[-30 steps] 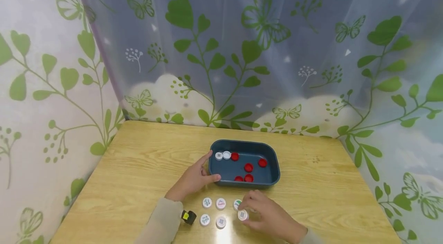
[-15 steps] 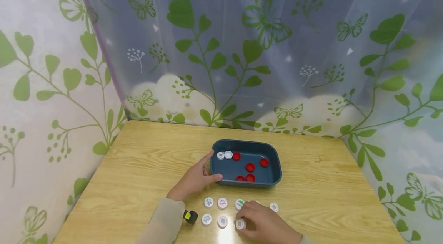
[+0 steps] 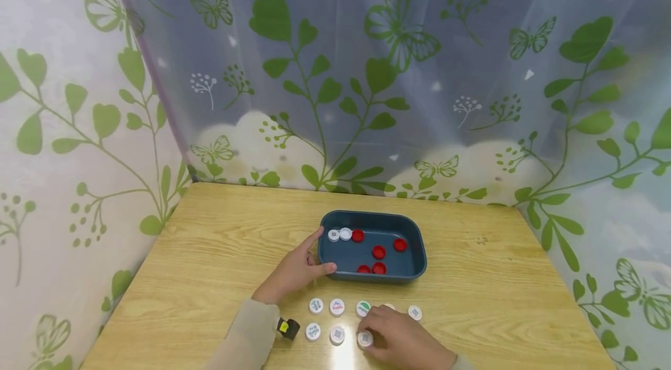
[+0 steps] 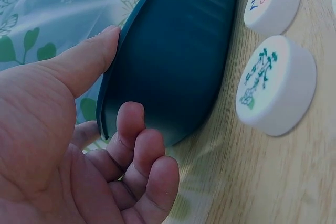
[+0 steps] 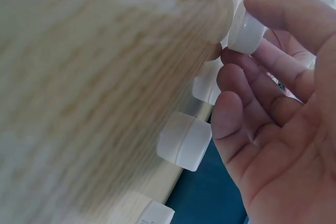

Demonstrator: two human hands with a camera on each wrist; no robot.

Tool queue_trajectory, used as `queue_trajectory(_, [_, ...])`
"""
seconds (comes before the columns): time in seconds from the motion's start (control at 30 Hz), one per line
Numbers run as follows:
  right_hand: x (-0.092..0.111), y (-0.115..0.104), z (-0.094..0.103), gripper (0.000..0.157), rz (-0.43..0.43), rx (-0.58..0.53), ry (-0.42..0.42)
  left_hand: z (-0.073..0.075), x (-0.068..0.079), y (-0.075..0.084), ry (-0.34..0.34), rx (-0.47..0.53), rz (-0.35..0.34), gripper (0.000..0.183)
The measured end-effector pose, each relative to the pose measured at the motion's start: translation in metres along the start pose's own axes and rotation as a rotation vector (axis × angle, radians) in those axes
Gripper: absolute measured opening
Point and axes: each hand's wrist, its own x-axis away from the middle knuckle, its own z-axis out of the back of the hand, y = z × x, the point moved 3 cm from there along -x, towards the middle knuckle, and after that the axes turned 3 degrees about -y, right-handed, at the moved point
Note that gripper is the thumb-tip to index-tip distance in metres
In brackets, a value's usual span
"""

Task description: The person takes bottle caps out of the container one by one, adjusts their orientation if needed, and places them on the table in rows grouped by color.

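My left hand (image 3: 295, 274) holds the left end of a dark blue tray (image 3: 373, 278). In the left wrist view its thumb lies on the rim, and several other fingers are bent beside the wall. On the table in front of the tray, my right hand (image 3: 396, 332) pinches a white bottle cap (image 3: 365, 339) at the end of the near row. The right wrist view shows this cap (image 5: 247, 31) between thumb and fingers. Left of it are two more white caps, one with a square code (image 3: 338, 334) and one with blue print (image 3: 313, 331).
A farther row of white caps runs from a blue-printed cap (image 3: 316, 306) to a coded cap (image 3: 415, 312); my right hand partly covers one. Inside the tray lie several red caps (image 3: 379, 252) and two white caps (image 3: 345, 234). A patterned curtain (image 3: 335, 96) hangs behind the table.
My right hand has brought its white cap down and slightly left into the near row. The coded cap at the far row's right end has come into view. My left hand keeps its hold.
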Motion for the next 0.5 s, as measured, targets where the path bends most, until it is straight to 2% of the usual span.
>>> queue_trajectory(0.13, [-0.001,0.001,0.002,0.016,-0.078,-0.050,-0.069,0.000,0.000,0.000,-0.001,0.005,0.014,0.099])
queue_trajectory(0.23, [-0.001,0.000,0.004,0.017,-0.092,-0.054,-0.080,0.001,0.001,0.001,0.000,0.007,0.016,0.099])
queue_trajectory(0.37, [-0.001,-0.002,0.014,0.018,-0.045,-0.001,-0.030,0.001,0.001,0.002,0.002,-0.001,0.009,0.099])
queue_trajectory(0.5, [-0.009,-0.001,0.037,0.018,0.013,0.055,0.039,0.000,0.001,0.002,0.000,-0.006,0.002,0.100])
